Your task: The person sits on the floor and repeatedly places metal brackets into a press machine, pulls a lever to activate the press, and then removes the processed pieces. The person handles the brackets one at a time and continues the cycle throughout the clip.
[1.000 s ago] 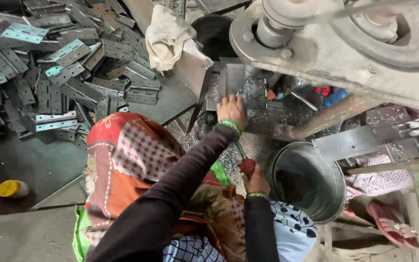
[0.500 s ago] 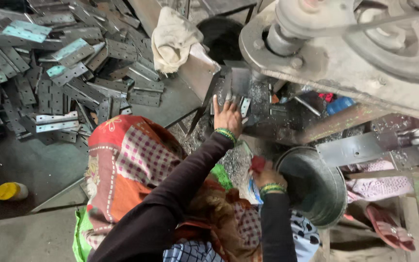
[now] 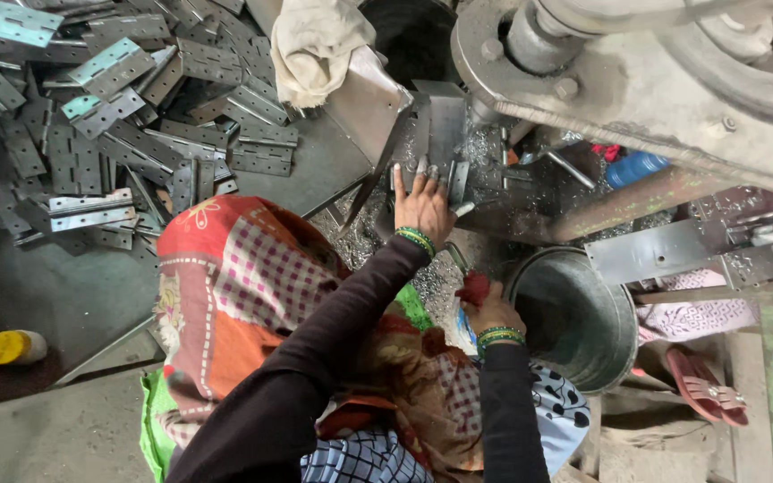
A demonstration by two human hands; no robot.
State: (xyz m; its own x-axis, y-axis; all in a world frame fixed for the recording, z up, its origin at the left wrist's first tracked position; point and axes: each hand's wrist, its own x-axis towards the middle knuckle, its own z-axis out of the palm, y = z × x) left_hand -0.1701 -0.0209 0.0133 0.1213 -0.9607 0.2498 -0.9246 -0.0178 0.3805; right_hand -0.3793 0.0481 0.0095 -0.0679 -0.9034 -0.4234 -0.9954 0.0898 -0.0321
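My left hand (image 3: 422, 204) reaches forward to the bed of a heavy press machine (image 3: 637, 80). Its fingertips rest on a small grey metal plate (image 3: 458, 182) set upright at the die. My right hand (image 3: 494, 313) stays low beside the rim of a steel bucket (image 3: 583, 309), fist closed on a red cloth-like thing (image 3: 473, 288). Both wrists carry green bangles over dark sleeves. A patterned red and checked cloth (image 3: 234, 286) covers my lap. What lies under the left palm is hidden.
A big heap of grey and pale blue hinge plates (image 3: 109, 107) lies at the left. A dirty white rag (image 3: 315, 45) hangs over a sheet-metal chute. Metal chips litter the press bed. A yellow lid (image 3: 11, 347) sits on the floor; a pink sandal (image 3: 704, 389) lies at the right.
My left hand has slid a little left along the press bed with the plate. My right hand has shifted slightly toward the bucket rim. The view has tilted.
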